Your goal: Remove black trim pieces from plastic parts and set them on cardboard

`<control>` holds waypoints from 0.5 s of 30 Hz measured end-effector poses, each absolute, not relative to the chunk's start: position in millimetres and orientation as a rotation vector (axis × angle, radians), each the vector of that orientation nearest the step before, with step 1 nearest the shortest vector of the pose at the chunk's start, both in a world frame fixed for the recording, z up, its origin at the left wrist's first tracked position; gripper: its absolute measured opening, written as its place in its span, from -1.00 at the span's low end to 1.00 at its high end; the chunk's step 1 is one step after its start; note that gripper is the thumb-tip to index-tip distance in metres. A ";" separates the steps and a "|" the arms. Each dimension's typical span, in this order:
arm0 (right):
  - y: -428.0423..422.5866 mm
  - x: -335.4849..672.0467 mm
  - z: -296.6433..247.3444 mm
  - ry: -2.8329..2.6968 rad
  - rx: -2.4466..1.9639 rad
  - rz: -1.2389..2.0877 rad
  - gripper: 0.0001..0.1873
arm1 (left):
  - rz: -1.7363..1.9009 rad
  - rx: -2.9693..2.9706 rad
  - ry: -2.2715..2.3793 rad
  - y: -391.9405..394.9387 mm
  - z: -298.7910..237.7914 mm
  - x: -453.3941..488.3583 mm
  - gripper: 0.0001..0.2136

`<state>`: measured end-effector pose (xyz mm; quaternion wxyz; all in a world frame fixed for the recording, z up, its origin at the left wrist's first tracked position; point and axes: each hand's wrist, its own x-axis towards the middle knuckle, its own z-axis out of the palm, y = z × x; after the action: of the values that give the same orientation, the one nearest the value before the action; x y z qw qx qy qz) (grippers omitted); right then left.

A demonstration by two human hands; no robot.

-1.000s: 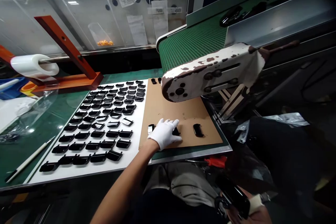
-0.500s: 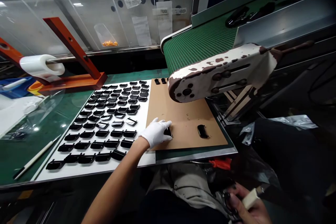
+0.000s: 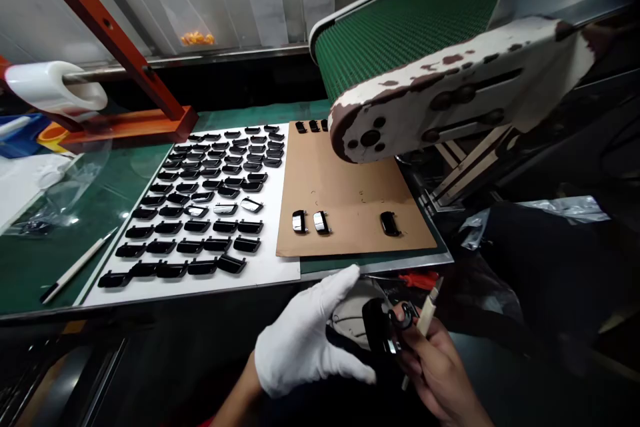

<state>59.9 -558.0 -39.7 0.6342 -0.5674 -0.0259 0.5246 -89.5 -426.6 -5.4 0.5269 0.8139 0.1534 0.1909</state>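
My left hand (image 3: 303, 333), in a white glove, is held in front of the table edge with thumb and fingers spread wide. Nothing is in it, and its fingertips point toward a glossy black plastic part (image 3: 376, 325). My bare right hand (image 3: 437, 363) grips that part, along with a cream-handled knife (image 3: 427, 313) whose short blade points up. Two similar black parts (image 3: 321, 223) lie side by side on the brown cardboard sheet (image 3: 345, 180), reflecting light. Another black part (image 3: 390, 223) rests farther right on the sheet.
Rows of black parts (image 3: 190, 247) cover a white board (image 3: 273, 267) on the left. A green conveyor (image 3: 400, 33) with a chipped white end plate (image 3: 450, 87) overhangs the cardboard. A pen-like tool (image 3: 75, 267), a film roll (image 3: 57, 85) and a red-handled tool (image 3: 419, 280) are around.
My left hand has let go of a black part on the cardboard and drawn back toward my body. My right hand has risen with the part and knife. The view has tilted down.
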 end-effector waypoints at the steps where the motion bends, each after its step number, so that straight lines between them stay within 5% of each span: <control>1: -555.8 58.4 -38.5 -0.083 -1.293 1.221 -0.51 | 0.487 1.927 0.331 -430.8 -5.8 -87.1 0.03; 15: -561.8 55.3 -55.6 -0.460 -1.250 1.320 -0.66 | 0.317 2.262 0.397 -439.2 -6.8 -84.4 -0.12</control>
<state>55.3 -561.8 -55.6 0.5918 -0.5374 -0.1980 0.5673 -84.4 -439.2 -6.8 0.4003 0.8941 0.1568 0.1252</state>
